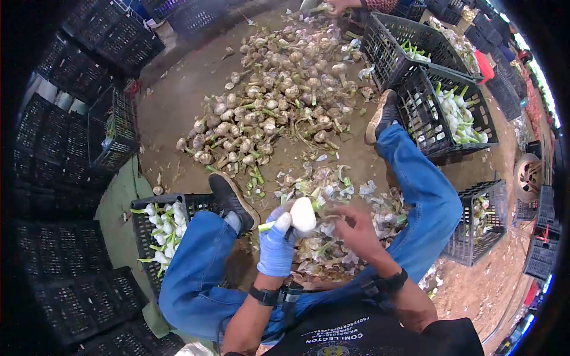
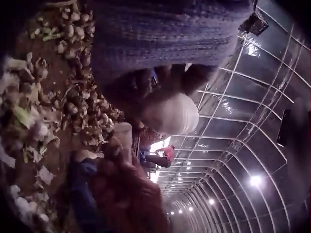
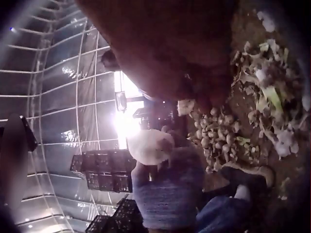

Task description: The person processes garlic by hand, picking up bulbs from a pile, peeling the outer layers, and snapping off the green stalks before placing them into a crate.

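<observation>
My left hand [image 1: 277,243], in a pale blue glove, holds a peeled white garlic bulb [image 1: 303,215] with its fingers and thumb. The bulb's green stem [image 1: 266,226] sticks out to the left past the thumb. My bare right hand [image 1: 361,234] is just to the right of the bulb, its fingers bent and blurred. A pale, squarish piece [image 3: 185,107] shows at the right hand's fingertips in the right wrist view; I cannot tell what it is. The same bulb [image 3: 150,146] appears above the glove there. Below both hands lies a heap of garlic skins [image 1: 323,249].
A large pile of unpeeled garlic [image 1: 279,101] spreads ahead on the floor. A crate of peeled garlic [image 1: 139,222] stands by my left leg. More crates with garlic [image 1: 415,113] stand at the right, and stacked black crates [image 1: 59,255] line the left. Another person's hand [image 1: 343,6] shows at the top.
</observation>
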A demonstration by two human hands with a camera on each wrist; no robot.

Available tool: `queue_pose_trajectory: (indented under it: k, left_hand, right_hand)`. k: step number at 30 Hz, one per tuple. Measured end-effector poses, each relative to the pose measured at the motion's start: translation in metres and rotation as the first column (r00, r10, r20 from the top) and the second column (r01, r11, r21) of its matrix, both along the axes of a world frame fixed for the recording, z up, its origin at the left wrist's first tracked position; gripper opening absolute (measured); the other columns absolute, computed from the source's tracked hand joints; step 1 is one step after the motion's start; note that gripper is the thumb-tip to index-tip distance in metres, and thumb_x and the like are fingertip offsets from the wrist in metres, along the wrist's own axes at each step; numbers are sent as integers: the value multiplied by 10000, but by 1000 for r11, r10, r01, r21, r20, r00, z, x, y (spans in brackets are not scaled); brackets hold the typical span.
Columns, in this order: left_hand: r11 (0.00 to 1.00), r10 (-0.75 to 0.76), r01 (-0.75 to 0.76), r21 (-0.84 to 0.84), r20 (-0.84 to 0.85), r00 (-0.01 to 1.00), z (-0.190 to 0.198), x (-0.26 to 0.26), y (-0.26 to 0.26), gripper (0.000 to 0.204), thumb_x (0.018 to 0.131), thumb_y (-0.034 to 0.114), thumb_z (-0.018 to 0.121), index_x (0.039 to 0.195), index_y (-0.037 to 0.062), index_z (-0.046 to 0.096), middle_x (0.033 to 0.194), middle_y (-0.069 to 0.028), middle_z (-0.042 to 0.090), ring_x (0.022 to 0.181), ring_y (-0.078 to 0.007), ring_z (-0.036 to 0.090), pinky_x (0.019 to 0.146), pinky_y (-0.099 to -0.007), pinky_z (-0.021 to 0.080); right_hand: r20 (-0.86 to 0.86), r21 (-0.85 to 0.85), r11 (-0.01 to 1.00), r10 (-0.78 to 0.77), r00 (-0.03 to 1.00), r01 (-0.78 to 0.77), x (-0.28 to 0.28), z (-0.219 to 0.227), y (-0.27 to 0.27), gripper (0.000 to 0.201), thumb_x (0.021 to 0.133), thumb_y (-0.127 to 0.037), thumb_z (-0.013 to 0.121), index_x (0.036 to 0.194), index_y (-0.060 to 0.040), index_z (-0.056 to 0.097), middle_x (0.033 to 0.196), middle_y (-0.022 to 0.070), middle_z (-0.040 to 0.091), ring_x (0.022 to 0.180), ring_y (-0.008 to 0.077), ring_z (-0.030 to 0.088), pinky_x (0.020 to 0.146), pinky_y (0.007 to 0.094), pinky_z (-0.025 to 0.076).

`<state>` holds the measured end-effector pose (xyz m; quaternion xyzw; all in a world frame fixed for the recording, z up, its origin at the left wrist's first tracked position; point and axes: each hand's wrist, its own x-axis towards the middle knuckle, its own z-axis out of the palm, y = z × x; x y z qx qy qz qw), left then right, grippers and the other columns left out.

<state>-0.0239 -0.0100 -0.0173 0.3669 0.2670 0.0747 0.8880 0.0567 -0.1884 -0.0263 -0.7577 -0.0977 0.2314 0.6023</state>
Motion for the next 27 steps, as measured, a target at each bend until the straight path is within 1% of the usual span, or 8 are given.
queue_pose_trajectory:
  k: [3, 7, 8, 14, 16, 22, 25, 27]
  left_hand:
    - [993, 71, -63, 100, -77, 995, -7, 3, -2, 459, 895, 318, 667, 1238, 21, 592, 1150, -102, 659, 1014, -203, 658, 844, -356, 562]
    - [972, 123, -73, 225, -218, 968, -1, 2, -9, 428, 958, 318, 622, 1236, -7, 620, 999, -63, 693, 831, -113, 650, 640, -245, 534]
    - [971, 123, -73, 226, -217, 968, -2, 2, -10, 428, 958, 318, 622, 1236, -7, 620, 999, -63, 693, 831, -113, 650, 640, -245, 534]
    - [931, 183, -56, 361, -328, 927, 0, 3, -12, 365, 954, 323, 640, 1157, 22, 681, 908, 6, 675, 730, -52, 581, 588, -211, 481]
    - [914, 252, -134, 383, -276, 927, 5, 8, -14, 283, 934, 336, 668, 979, 59, 707, 791, 66, 616, 668, -18, 499, 554, -204, 404]
    - [877, 203, -34, 479, -304, 931, -10, 4, -11, 324, 971, 325, 620, 1034, 21, 712, 810, 22, 666, 677, -42, 571, 557, -216, 473]
    - [966, 199, -113, 234, -383, 902, 1, 8, -13, 354, 970, 358, 615, 976, 19, 715, 804, 18, 670, 657, -54, 590, 547, -241, 494]
    - [958, 222, -130, 255, -375, 900, -5, 9, -11, 365, 968, 370, 615, 958, 19, 715, 789, 17, 668, 649, -59, 595, 543, -249, 503]
  right_hand:
    - [143, -142, 985, 122, 982, -101, -7, 21, 2, 205, 864, -127, 668, 1021, 3, 649, 872, 65, 598, 691, 124, 551, 612, 288, 467]
    - [249, -163, 987, 50, 967, -9, -19, 36, 19, 322, 840, -226, 745, 1056, -17, 630, 845, 112, 584, 669, 199, 561, 601, 326, 465]
    - [407, -167, 986, 47, 912, 24, -21, 32, 24, 325, 832, -222, 752, 1052, -24, 618, 841, 142, 591, 695, 272, 597, 606, 367, 475]
    - [417, -180, 984, 65, 907, 12, -26, 20, 38, 193, 839, -122, 710, 971, -30, 603, 818, 163, 598, 701, 366, 613, 593, 422, 475]
    - [432, -168, 986, 75, 899, -1, -26, 18, 37, 169, 835, -94, 695, 958, -30, 598, 814, 166, 596, 684, 370, 608, 584, 428, 471]
    - [441, -200, 980, 79, 894, 13, -21, 4, 35, 157, 801, -60, 671, 926, -30, 581, 814, 174, 597, 648, 375, 593, 572, 443, 466]
    - [373, -313, 948, 62, 926, 62, -8, -6, 27, 183, 795, -95, 681, 934, -32, 579, 816, 171, 599, 645, 369, 593, 578, 439, 471]
    - [291, -390, 918, 52, 955, 69, -4, -7, 25, 194, 796, -115, 686, 937, -33, 581, 816, 170, 602, 644, 364, 594, 584, 435, 475]
